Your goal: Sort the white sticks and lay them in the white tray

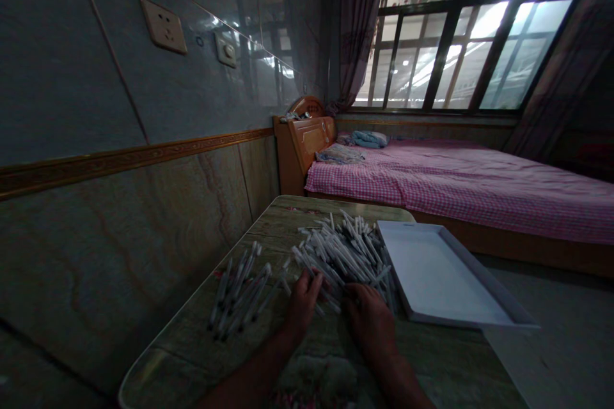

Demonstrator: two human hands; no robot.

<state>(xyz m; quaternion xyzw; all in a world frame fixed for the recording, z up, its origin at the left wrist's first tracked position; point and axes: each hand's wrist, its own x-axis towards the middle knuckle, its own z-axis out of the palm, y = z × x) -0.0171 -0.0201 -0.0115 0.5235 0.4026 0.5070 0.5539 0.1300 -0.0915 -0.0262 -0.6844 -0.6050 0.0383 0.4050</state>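
Note:
A loose heap of clear, slim pens point(338, 249) lies on the table, its pieces crossing at many angles. At its near left edge my left hand point(300, 307) is closed, thumb and fingers around what looks like a pen of the heap. My right hand point(373, 319) has its fingers curled in at the near side of the heap; its fingertips are partly hidden, so what they pinch is unclear. Some pens also show between the two hands. Farther left, a smaller group of pens point(240, 294) lies roughly side by side, dark ends toward me.
A shallow white tray point(446, 271) sits right of the heap, reaching past the edge of the marbled table point(177, 358). Behind stands a bed point(432, 172) with a pink checked cover and a wooden headboard point(307, 140). A tiled wall point(192, 217) runs along the left.

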